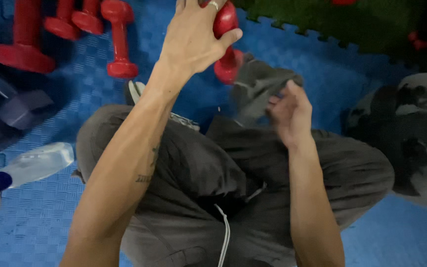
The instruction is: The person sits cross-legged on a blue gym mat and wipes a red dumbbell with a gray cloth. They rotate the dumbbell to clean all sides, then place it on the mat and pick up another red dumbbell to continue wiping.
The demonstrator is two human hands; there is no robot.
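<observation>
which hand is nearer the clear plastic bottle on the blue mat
Left. The left hand grips a red dumbbell above and right of the clear plastic bottle; the right hand, holding grey cloth, is farther right.

One camera only, worn on the person's head, looks steeply down and slightly forward over their crossed legs (pixel 233 178) to the blue foam mat floor (pixel 40 217). It sits close: both forearms fill the middle of the frame, and the dumbbells (pixel 119 39) lie along the top edge.
</observation>
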